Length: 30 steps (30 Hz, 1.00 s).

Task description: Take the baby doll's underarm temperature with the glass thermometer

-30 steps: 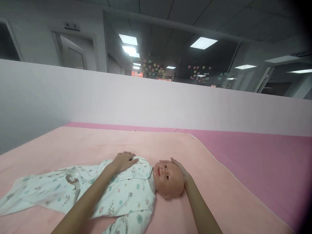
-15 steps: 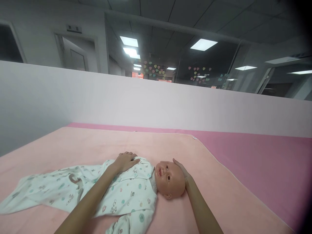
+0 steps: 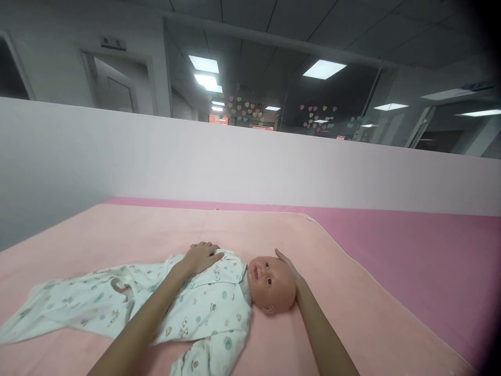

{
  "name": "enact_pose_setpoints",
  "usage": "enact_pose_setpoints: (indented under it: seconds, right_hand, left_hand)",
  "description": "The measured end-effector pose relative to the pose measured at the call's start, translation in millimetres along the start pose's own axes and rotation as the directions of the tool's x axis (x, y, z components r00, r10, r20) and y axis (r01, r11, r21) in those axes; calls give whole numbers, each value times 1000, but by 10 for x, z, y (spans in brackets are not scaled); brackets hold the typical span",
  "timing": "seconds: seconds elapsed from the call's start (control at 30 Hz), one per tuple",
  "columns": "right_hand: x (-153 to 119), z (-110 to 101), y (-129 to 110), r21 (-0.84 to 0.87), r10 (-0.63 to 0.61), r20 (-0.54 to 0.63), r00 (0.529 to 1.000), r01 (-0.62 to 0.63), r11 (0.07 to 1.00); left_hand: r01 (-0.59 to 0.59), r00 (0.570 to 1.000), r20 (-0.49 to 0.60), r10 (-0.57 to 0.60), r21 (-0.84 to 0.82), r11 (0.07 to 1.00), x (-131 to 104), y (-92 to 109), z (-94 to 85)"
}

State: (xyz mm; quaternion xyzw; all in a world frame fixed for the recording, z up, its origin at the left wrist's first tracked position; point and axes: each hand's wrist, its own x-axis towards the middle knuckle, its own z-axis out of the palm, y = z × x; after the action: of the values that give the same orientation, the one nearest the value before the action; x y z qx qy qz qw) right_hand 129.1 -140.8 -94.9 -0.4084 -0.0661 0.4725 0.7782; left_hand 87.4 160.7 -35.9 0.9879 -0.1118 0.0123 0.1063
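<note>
A baby doll lies on its back on a peach blanket, its head to the right and its legs to the left. It wears a white printed sleepsuit with a gap in the cloth near the legs. Across the doll's chest rests my left hand, palm down with fingers extended. My right hand is cupped against the crown of the doll's head, with one digit stretched out along it. The head hides the rest of that hand's fingers.
A pink mat shows beyond the blanket's right edge. Behind it stands a low white wall. Past the wall are glass panes with heart stickers and a doorway at the left.
The view has shifted slightly. The doll's head and my right hand sit a little higher and further left in the picture. Both hands stay in contact with the doll.
</note>
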Motion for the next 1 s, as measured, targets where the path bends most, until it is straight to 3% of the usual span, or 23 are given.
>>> enact_pose_setpoints:
  seconds: [0.1, 0.2, 0.37, 0.53, 0.73, 1.0]
  right_hand:
    - [19, 41, -12, 6, -173, -28, 984, 173, 985]
    - [35, 78, -21, 14, -249, -49, 967, 250, 968]
    - [29, 76, -13, 4, -272, -23, 962, 272, 962]
    - [27, 16, -29, -55, -5, -21, 1000, 4, 999]
    - [-6, 96, 9, -27, -248, -23, 968, 248, 968]
    - [16, 136, -7, -16, -345, -21, 938, 345, 939]
  left_hand:
    - [2, 1000, -2, -2, 6, 1000, 7, 3, 3]
    - [8, 1000, 7, -7, -4, 1000, 15, 7, -2]
    - [8, 1000, 16, -8, -15, 1000, 18, 10, -17]
    - [-4, 1000, 12, 4, -9, 1000, 32, -7, -13]
    - [1, 1000, 4, -1, -29, 1000, 42, -12, -1]
    - [2, 1000, 7, -2, -26, 1000, 21, -5, -9]
